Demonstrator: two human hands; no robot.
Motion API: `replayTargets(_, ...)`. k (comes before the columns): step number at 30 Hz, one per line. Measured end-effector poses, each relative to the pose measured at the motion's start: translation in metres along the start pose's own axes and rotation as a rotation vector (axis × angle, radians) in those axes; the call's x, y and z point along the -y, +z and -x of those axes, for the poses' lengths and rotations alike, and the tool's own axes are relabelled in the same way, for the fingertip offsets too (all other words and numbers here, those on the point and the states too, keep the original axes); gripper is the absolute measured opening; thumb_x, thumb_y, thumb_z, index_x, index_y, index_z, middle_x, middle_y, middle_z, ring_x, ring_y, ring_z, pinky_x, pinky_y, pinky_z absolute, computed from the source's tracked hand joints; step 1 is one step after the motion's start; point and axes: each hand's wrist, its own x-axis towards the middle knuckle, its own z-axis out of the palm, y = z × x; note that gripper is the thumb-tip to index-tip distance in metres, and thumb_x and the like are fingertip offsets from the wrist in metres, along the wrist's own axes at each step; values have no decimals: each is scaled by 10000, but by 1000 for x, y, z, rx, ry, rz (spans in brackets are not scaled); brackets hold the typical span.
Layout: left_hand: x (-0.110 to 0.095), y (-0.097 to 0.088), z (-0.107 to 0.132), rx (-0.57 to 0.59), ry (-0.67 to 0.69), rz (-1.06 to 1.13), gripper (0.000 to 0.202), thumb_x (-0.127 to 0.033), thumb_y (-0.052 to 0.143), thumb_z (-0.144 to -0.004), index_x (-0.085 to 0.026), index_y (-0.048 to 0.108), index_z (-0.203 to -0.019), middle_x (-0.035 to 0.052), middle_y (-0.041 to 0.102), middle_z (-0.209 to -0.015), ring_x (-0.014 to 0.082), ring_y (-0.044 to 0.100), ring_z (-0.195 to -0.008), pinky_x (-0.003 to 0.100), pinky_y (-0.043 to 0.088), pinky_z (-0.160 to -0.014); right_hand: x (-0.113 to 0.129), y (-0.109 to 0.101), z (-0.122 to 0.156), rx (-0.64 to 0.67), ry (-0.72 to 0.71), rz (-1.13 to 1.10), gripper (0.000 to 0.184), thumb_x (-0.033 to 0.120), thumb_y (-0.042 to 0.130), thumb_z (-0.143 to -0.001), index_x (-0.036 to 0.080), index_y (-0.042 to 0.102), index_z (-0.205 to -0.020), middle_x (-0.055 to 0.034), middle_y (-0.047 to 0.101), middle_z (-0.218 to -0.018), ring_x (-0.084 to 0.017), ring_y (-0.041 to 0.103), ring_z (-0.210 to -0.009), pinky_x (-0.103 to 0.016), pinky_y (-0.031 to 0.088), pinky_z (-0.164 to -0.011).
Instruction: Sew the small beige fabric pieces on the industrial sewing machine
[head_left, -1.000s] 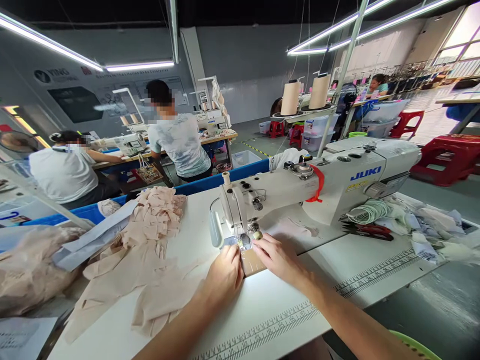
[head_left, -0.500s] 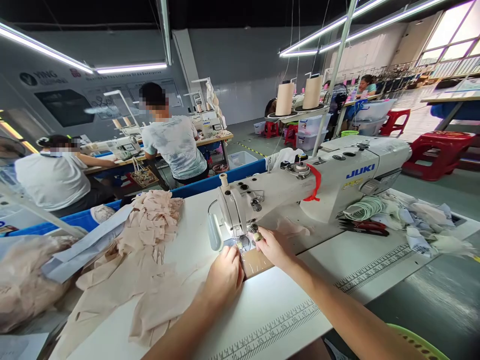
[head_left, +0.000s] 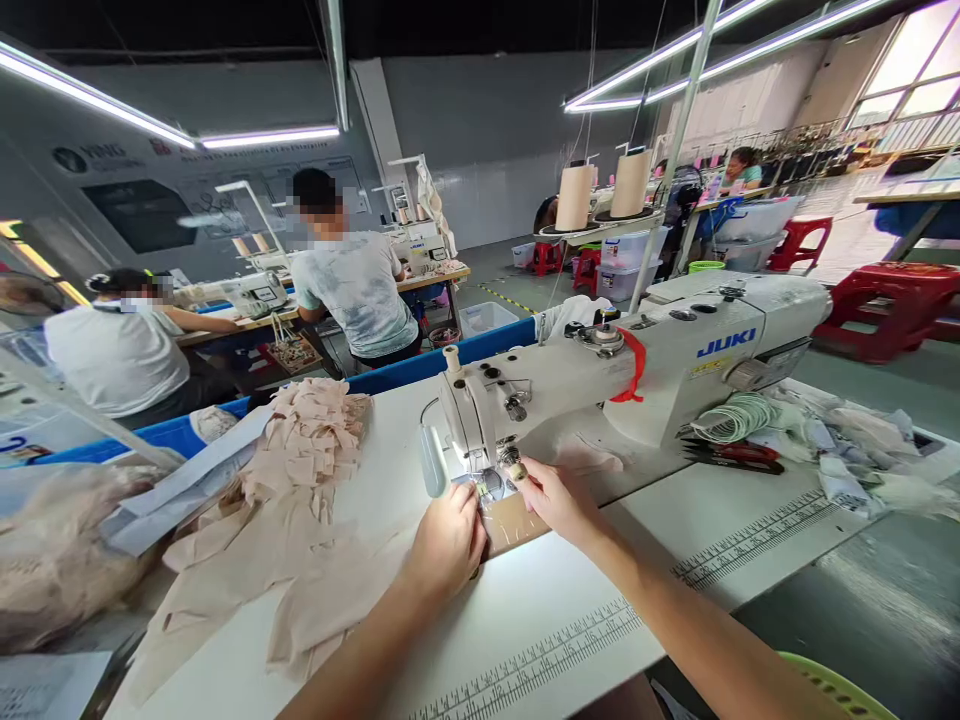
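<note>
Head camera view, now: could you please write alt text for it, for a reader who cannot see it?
A person's left hand and right hand are close together at the needle end of a white JUKI sewing machine. Beige fabric pieces lie piled on the white table to the left; red-and-black snips lie at right. Co-workers appear beyond.

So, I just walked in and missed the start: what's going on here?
Someone is working at a machine, left grip and right grip close together by its lit needle end. What, if anything, either holds is unclear. Pale fabric lies heaped on the left; snips lie to the right.
</note>
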Motion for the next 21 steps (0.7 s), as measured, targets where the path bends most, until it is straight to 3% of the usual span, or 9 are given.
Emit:
replayTargets(3, 12, -21, -1, 55, -250, 10, 311, -197, 371, -954, -155, 633, -1117, 154, 663, -1123, 258, 628, -918, 385, 532, -799, 11, -3, 12, -9, -40, 78, 332, 302, 414, -1008, 198, 657, -807, -21, 659, -641, -154, 583, -588, -267, 376, -606)
replayTargets(7, 29, -45, 0, 224, -532, -132, 196, -243, 441, -925, -169, 622, -944, 135, 661, -975, 311, 582, -1048, 395, 464, -835, 50, 0, 37, 112, -365, 186, 201, 238, 525, -950, 205, 694, -1053, -87, 726, -1077, -245, 637, -1006, -358, 469, -854)
replayTargets(10, 36, -53, 7, 325, -573, 12, 179, -280, 440, -918, -189, 591, -888, 67, 647, -852, 262, 589, -942, 353, 418, -805, 78, 12, 61, 240, -627, 174, 524, 491, 621, -918, 169, 580, -1330, -128, 565, -1453, -320, 445, -1368, -502, 332, -1151)
replayTargets(12, 37, -57, 17, 341, -571, 208, 180, -306, 432, -902, -200, 557, -827, 15, 605, -756, 203, 559, -776, 314, 383, -724, 87, 23, 78, 307, -717, 175, 792, 646, 589, -891, 122, 445, -1467, -153, 482, -1533, -321, 345, -1449, -522, 210, -1230)
replayTargets(14, 37, -65, 35, 344, -549, 431, 222, -399, 454, -886, -208, 522, -795, -36, 510, -635, 156, 468, -627, 281, 331, -627, 87, 37, 96, 297, -753, 207, 882, 686, 568, -881, 92, 381, -1505, -168, 533, -1468, -313, 422, -1373, -519, 196, -1234)
replayTargets(16, 37, -77, 62, 367, -560, 619, 315, -522, 488, -868, -215, 500, -797, -77, 402, -550, 125, 364, -528, 262, 264, -549, 83, 49, 116, 196, -773, 261, 830, 635, 609, -878, 77, 427, -1465, -162, 627, -1303, -305, 537, -1172, -516, 288, -1173)
replayTargets(18, 35, -94, 101, 417, -623, 746, 397, -609, 518, -857, -217, 489, -803, -99, 344, -510, 102, 292, -469, 253, 204, -501, 77, 57, 140, 73, -786, 257, 494, 446, 627, -916, 114, 582, -1280, -108, 682, -1059, -261, 565, -948, -451, 424, -1005)
replayTargets(20, 30, -113, 149, 480, -705, 819, 449, -655, 538, -862, -214, 484, -795, -103, 329, -491, 86, 262, -443, 248, 172, -479, 73, 59, 166, 50, -779, 122, 130, 236, 537, -958, 174, 649, -985, -56, 654, -853, -212, 536, -818, -360, 447, -819)
replayTargets(21, 26, -123, 175, 513, -743, 846, 469, -670, 546, -864, -212, 482, -787, -101, 327, -493, 79, 255, -439, 244, 165, -473, 72, 58, 179, 99, -749, -9, 174, 181, 485, -968, 190, 629, -871, -38, 625, -781, -189, 519, -771, -326, 430, -752)
